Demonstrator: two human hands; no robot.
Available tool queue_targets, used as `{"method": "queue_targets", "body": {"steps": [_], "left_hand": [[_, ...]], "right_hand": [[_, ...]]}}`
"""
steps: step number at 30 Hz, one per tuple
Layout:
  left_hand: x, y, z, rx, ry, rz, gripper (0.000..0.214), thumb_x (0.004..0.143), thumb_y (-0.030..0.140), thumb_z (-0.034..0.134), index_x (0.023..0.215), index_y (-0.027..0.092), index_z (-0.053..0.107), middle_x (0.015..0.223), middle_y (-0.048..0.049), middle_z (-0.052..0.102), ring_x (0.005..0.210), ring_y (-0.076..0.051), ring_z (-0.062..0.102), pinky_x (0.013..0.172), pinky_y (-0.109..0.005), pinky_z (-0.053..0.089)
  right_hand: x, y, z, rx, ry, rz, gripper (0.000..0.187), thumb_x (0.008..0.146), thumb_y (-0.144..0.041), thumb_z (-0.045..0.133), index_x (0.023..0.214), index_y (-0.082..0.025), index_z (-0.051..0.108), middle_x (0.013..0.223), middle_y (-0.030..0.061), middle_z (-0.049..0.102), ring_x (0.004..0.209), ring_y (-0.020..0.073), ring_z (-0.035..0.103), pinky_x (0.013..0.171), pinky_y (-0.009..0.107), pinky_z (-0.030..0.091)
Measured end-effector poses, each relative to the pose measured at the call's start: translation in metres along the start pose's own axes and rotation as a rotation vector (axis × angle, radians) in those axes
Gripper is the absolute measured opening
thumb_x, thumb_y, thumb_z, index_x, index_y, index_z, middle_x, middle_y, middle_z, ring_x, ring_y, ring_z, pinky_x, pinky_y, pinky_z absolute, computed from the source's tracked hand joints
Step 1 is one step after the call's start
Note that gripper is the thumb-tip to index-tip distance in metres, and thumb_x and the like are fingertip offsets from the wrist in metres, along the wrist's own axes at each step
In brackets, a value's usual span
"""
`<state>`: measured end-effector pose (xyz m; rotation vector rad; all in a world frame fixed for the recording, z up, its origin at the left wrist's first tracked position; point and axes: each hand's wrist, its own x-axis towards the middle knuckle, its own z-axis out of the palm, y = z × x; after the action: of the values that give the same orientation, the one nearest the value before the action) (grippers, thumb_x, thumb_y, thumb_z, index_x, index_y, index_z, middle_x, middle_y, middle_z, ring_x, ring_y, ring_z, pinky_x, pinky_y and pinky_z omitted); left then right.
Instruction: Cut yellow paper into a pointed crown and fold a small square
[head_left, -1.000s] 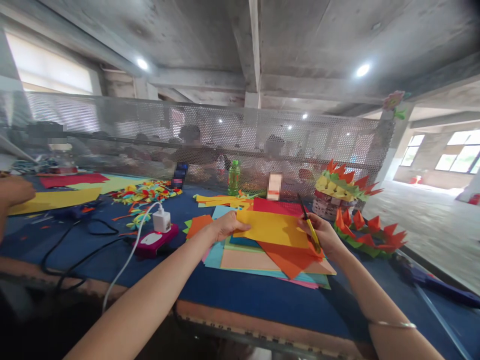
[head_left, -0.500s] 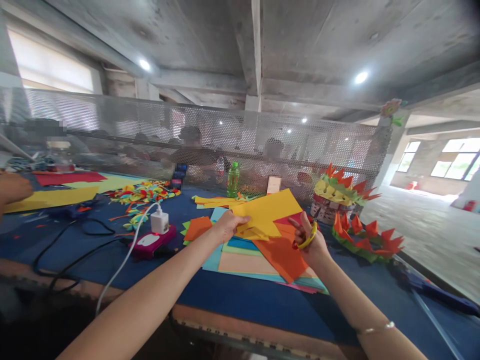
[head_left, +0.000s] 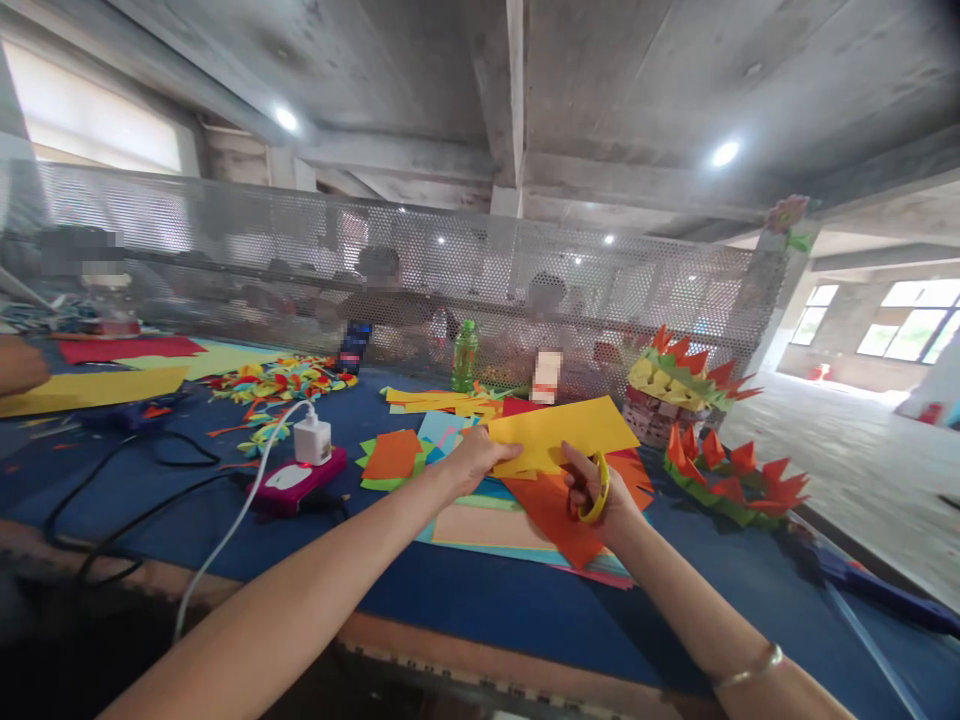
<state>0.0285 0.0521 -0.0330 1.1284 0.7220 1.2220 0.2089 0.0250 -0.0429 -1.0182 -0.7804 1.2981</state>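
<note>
My left hand [head_left: 472, 462] pinches the left edge of a yellow paper sheet [head_left: 562, 432] and holds it lifted above the stack of coloured paper [head_left: 495, 525]. In my right hand [head_left: 600, 495] are yellow-handled scissors [head_left: 596, 490], fingers through the loops, right under the sheet's lower edge. The blades are hidden behind the paper and my hand. An orange sheet [head_left: 559, 515] lies on top of the stack below both hands.
A blue table [head_left: 480, 590] carries a pink power strip with a white charger [head_left: 309, 462], black cables, paper scraps, a green bottle [head_left: 465, 356] and folded orange-green paper crowns [head_left: 724, 472]. A perforated metal screen [head_left: 390, 290] runs behind. Another person's hand [head_left: 19, 365] is at far left.
The yellow sheet was lifted off the stack by my left hand. My right hand turned the scissors and brought them in under the sheet's lower edge.
</note>
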Motion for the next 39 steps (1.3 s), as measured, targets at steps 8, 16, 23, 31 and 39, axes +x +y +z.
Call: {"method": "queue_targets", "body": {"steps": [8, 16, 23, 31, 39], "left_hand": [[0.001, -0.005, 0.002, 0.044, -0.022, 0.010, 0.045, 0.043, 0.022, 0.089, 0.083, 0.011, 0.073, 0.080, -0.0099, 0.075, 0.076, -0.026, 0.071, 0.070, -0.033, 0.055], [0.008, 0.010, -0.003, 0.062, -0.107, 0.016, 0.041, 0.063, 0.042, 0.084, 0.089, 0.013, 0.072, 0.095, -0.0125, 0.074, 0.088, -0.024, 0.070, 0.080, -0.033, 0.054], [0.027, -0.005, -0.033, 0.972, -0.025, 0.294, 0.050, 0.075, 0.028, 0.071, 0.123, 0.015, 0.063, 0.130, -0.0165, 0.062, 0.123, -0.030, 0.056, 0.102, -0.037, 0.041], [0.016, -0.003, -0.027, 1.695, -0.224, 0.242, 0.049, 0.089, 0.032, 0.054, 0.135, 0.018, 0.058, 0.106, -0.0191, 0.072, 0.103, -0.037, 0.064, 0.085, -0.039, 0.046], [0.018, 0.001, -0.031, 1.586, -0.049, 0.333, 0.029, 0.086, 0.016, 0.050, 0.099, 0.019, 0.075, 0.093, -0.0115, 0.074, 0.088, -0.025, 0.067, 0.074, -0.028, 0.042]], "right_hand": [[-0.005, 0.000, 0.006, -0.030, 0.113, -0.013, 0.030, 0.065, -0.024, 0.083, 0.075, -0.017, 0.055, 0.052, -0.0032, 0.062, 0.028, 0.0052, 0.045, 0.026, 0.015, 0.029], [0.003, -0.008, -0.003, 0.045, 0.189, -0.109, 0.033, 0.057, -0.024, 0.085, 0.073, -0.016, 0.057, 0.051, -0.0026, 0.063, 0.033, 0.0067, 0.050, 0.027, 0.015, 0.029], [0.012, -0.015, -0.016, 0.136, 0.235, -0.188, 0.037, 0.052, -0.021, 0.087, 0.072, -0.017, 0.057, 0.050, -0.0059, 0.061, 0.038, 0.0073, 0.054, 0.030, 0.014, 0.034], [0.008, -0.017, -0.014, 0.136, 0.200, -0.182, 0.033, 0.054, -0.019, 0.085, 0.072, -0.016, 0.058, 0.052, -0.0054, 0.062, 0.035, 0.0060, 0.052, 0.029, 0.015, 0.032], [0.007, -0.018, -0.015, 0.113, 0.188, -0.178, 0.036, 0.052, -0.021, 0.087, 0.072, -0.016, 0.058, 0.050, -0.0050, 0.062, 0.031, 0.0047, 0.044, 0.027, 0.015, 0.029]]}}
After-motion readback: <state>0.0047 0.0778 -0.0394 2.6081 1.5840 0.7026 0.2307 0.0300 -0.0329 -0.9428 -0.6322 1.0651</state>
